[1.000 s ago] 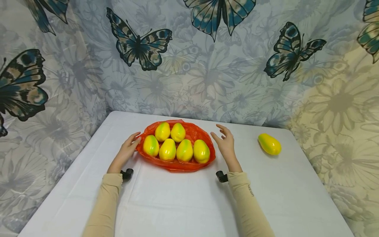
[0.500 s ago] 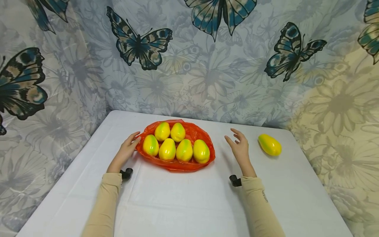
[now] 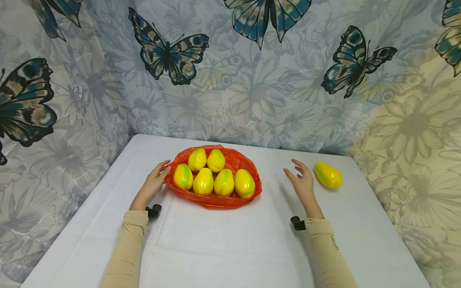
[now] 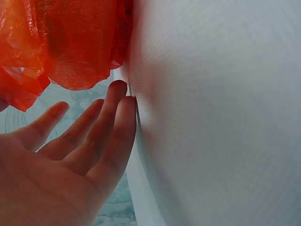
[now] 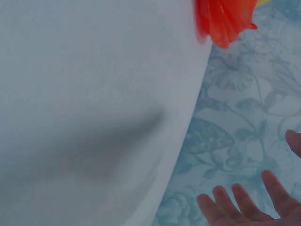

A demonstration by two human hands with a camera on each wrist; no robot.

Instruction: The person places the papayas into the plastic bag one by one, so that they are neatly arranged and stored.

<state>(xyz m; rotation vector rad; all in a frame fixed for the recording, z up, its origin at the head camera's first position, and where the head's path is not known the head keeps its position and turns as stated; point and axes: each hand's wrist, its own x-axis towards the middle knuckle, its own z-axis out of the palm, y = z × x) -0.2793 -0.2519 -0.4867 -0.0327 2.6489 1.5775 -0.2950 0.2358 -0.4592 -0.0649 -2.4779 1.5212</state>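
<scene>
Right of the bag (image 3: 216, 198), the lone mango (image 3: 327, 175) lies just beyond the right hand (image 3: 301, 185), fingers spread, holding nothing. Left hand (image 3: 153, 185) rests relaxed against the bag. A careless nudge could roll the mango tableward.

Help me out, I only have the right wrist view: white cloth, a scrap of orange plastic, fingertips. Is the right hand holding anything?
Observer: No. On the head view the right hand hovers open, empty, over the white table.
Operator: What is nearest to it?
Observer: A loose yellow-green mango-shaped fruit, just to its right, not touched.
Operator: And the orange plastic?
Observer: An orange plastic bag spread flat under six yellow-green fruits.
Operator: Left hand?
Observer: The left hand rests with straight fingers against the bag's left edge.
</scene>
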